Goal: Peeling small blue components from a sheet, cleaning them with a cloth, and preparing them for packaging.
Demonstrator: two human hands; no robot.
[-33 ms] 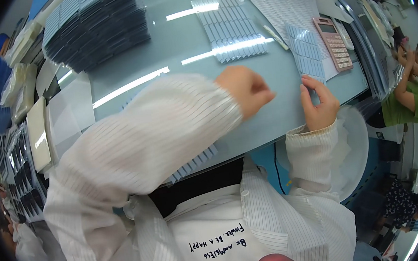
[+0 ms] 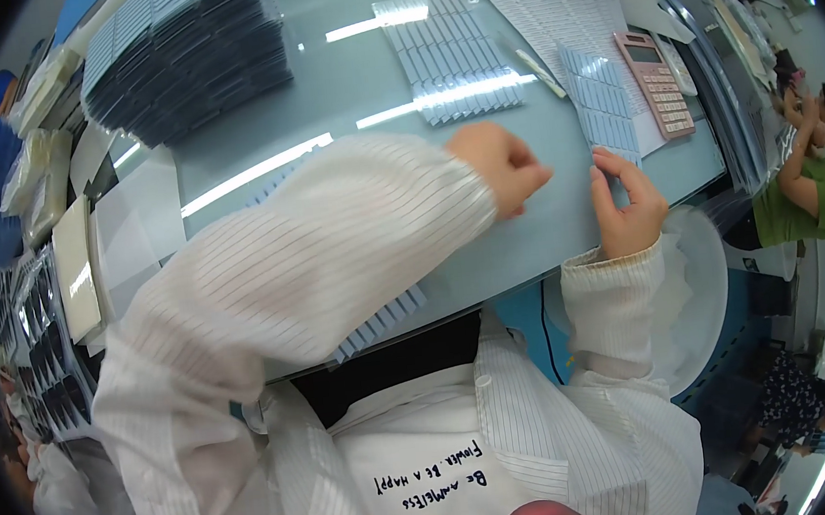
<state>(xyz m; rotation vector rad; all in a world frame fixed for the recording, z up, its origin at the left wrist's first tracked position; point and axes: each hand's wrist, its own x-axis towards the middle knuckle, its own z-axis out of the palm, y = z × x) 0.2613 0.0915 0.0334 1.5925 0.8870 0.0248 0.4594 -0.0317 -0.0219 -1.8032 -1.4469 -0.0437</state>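
At the right of the table, a light-blue sheet (image 2: 600, 100) is divided into small rectangles. My right hand (image 2: 630, 205) pinches its near edge between thumb and fingertips. My left hand (image 2: 504, 171) hovers above the table just left of that sheet, with its fingers curled in. Anything inside those fingers is hidden from view. Under my left sleeve another row of light-blue pieces (image 2: 379, 325) partly shows. Farther off lies a set of overlapping light-blue strips (image 2: 451, 55) in clear film.
A tall stack of dark, blue-topped sheets (image 2: 186, 66) stands at the far left. Printed papers (image 2: 558, 10), a white pen (image 2: 541, 73) and a pink calculator (image 2: 656, 85) lie at the right. A white bin (image 2: 700, 299) is below the table's right edge. Other people sit at the far right.
My left hand has shifted slightly to the right, toward the sheet. My right hand keeps its pinch on the sheet's near edge.
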